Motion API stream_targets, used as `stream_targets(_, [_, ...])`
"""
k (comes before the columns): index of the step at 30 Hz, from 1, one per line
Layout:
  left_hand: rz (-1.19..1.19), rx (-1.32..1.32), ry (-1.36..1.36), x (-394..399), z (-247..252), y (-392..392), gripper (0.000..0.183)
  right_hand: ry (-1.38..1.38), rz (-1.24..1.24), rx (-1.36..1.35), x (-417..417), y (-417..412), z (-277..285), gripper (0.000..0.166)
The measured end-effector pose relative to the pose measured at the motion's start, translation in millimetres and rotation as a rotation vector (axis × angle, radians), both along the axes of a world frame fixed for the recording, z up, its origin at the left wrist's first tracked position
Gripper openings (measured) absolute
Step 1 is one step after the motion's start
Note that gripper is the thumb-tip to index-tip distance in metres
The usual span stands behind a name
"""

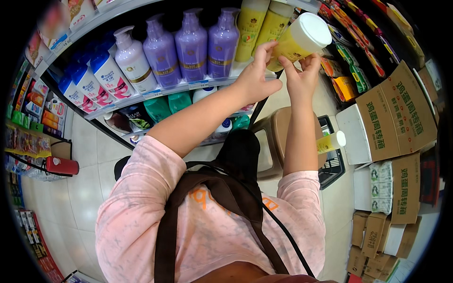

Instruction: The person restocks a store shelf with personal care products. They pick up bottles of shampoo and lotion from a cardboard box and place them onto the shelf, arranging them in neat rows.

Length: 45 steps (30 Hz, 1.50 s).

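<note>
Near the right end of the shelf, my left hand (256,76) and my right hand (300,76) hold a yellow cylindrical bottle (292,44) between them. Its white cap (316,30) tilts up towards me and to the right. The fingers of my left hand touch its left side, while my right hand grips it from below. Two similar yellow bottles (250,33) stand on the shelf just behind. To their left is a row of purple pump bottles (191,46), then a white pump bottle (136,63) and several Head & Shoulders bottles (109,76).
Below my right forearm stands a brown plastic stool (277,136). Beside it another yellow bottle (326,144) with a white cap lies over a black basket (332,171). Cardboard boxes (396,113) are stacked at right. Hanging packets (343,88) line the upper right. A shelf edge (170,90) crosses ahead.
</note>
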<state>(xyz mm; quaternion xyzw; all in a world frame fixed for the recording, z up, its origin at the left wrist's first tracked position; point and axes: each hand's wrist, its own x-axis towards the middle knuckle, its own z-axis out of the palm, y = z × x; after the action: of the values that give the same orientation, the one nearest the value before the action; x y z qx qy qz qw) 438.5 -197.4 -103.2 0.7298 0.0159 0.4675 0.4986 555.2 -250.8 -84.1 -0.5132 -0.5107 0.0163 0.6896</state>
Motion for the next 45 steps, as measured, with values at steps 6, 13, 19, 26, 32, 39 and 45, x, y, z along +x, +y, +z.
stream_targets(6, [-0.066, -0.100, 0.065, 2.2, -5.5, 14.7, 0.080, -0.058, -0.016, -0.024, 5.0, 13.2, -6.1, 0.060])
stream_targets(13, [-0.100, -0.137, 0.086, 4.9, -7.9, 21.7, 0.082, -0.062, -0.011, -0.038, 13.4, 22.5, -15.0, 0.060])
stream_targets(19, [-0.117, -0.173, 0.098, 4.9, -6.0, 23.0, 0.085, -0.080, -0.035, -0.054, 17.5, 27.8, -18.3, 0.060])
stream_targets(26, [-0.109, -0.201, 0.165, 11.3, -14.9, 33.5, 0.087, -0.053, -0.004, -0.028, 33.8, 41.5, -34.4, 0.058])
stream_targets(32, [-0.129, -0.252, 0.186, 12.4, -16.1, 37.6, 0.089, -0.185, -0.290, -0.088, 20.7, 35.5, -23.4, 0.057])
stream_targets(39, [-0.144, -0.243, 0.201, 14.4, -16.1, 38.4, 0.094, -0.275, -0.359, -0.110, 31.2, 39.6, -30.5, 0.058])
stream_targets(45, [-0.090, -0.207, 0.212, 16.2, -19.2, 41.8, 0.098, -0.246, -0.364, -0.085, 27.7, 42.6, -30.2, 0.056])
